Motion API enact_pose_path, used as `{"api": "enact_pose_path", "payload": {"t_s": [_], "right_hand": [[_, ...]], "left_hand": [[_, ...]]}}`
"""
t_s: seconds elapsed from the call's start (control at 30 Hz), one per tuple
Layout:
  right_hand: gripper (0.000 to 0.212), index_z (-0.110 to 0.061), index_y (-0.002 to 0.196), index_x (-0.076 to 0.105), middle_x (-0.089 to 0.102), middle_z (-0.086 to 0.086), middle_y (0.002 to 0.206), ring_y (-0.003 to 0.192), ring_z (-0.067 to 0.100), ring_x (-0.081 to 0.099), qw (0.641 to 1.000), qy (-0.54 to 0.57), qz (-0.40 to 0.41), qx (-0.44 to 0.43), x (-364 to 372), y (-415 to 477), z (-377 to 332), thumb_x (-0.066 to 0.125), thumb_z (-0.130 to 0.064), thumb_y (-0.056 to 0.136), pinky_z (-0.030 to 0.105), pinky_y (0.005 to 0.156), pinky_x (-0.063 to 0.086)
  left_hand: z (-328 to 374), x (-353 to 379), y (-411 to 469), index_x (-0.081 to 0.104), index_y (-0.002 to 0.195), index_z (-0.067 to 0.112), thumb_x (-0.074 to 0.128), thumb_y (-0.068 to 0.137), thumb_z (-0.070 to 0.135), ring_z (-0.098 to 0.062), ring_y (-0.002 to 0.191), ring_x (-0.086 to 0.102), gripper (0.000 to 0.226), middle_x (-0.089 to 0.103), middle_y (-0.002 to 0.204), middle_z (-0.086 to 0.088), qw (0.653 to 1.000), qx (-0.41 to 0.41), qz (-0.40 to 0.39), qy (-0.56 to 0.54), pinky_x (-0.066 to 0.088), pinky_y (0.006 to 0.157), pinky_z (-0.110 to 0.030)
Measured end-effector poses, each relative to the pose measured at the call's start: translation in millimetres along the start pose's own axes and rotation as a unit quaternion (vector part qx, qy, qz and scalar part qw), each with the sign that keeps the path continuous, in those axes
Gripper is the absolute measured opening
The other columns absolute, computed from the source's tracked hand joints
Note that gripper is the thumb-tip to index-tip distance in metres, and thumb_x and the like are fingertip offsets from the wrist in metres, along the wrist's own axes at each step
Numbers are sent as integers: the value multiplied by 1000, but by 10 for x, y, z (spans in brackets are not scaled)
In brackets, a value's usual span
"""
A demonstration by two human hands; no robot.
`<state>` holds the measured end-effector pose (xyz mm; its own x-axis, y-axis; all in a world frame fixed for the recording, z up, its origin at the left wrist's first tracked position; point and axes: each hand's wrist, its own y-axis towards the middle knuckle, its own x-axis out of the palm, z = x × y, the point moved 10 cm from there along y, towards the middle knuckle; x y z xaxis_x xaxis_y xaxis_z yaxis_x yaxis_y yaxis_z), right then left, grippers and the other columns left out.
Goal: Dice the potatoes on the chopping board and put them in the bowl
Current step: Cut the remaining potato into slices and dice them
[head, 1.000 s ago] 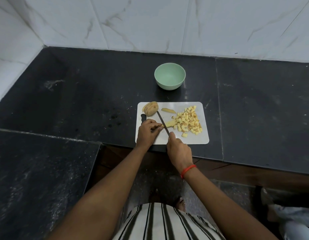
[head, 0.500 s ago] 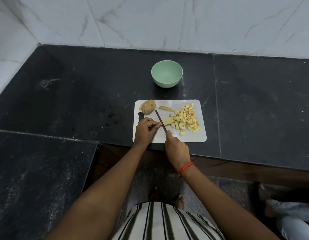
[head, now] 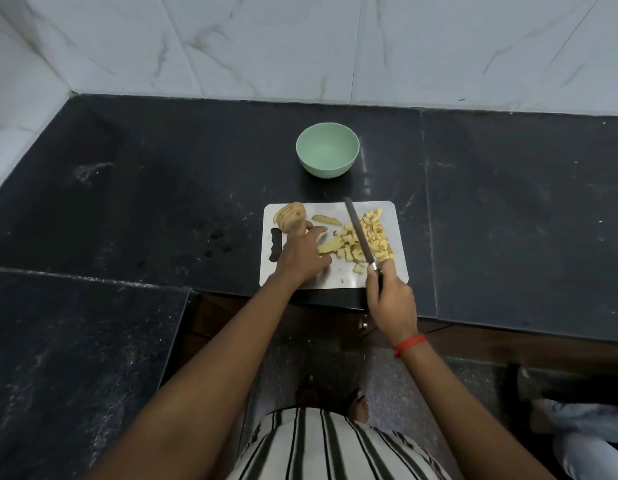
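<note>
Since half a second ago, the knife (head: 359,233) has swung right and now slants over the diced potatoes (head: 373,233) at centre right of the white chopping board (head: 335,279). The right hand (head: 390,301) has its fingers wrapped round the handle. The left hand (head: 302,253) has loosened, fingers stretched flat toward an uncut strip (head: 330,244), holding nothing. A half potato (head: 289,216) sits at the board's upper left. The green bowl (head: 327,154), above the board on the dark tabletop (head: 162,202), looks empty. Dicing seems still in hand; the next move likely calls for steadying that strip and cutting across it.
</note>
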<state>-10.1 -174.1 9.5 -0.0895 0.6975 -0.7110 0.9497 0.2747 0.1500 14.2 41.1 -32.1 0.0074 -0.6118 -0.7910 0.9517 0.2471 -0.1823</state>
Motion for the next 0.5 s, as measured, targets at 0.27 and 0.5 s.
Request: {"api": "enact_pose_path", "payload": {"t_s": [0.27, 0.5], "right_hand": [[21, -20, 88, 36, 50, -7, 61, 53, 9, 52, 990, 99, 71, 77, -81, 148, 410, 52, -22, 103, 31, 46, 30], [19, -27, 91, 37, 56, -1, 64, 56, 15, 57, 989, 99, 85, 69, -74, 112, 415, 51, -25, 104, 37, 47, 42]], "left_hand": [[307, 210, 220, 53, 136, 23, 75, 90, 33, -33, 117, 51, 52, 45, 141, -7, 986, 41, -95, 129, 47, 97, -45], [285, 222, 294, 64, 117, 15, 67, 88, 19, -30, 116, 56, 29, 57, 130, -9, 992, 18, -101, 77, 48, 95, -41]]}}
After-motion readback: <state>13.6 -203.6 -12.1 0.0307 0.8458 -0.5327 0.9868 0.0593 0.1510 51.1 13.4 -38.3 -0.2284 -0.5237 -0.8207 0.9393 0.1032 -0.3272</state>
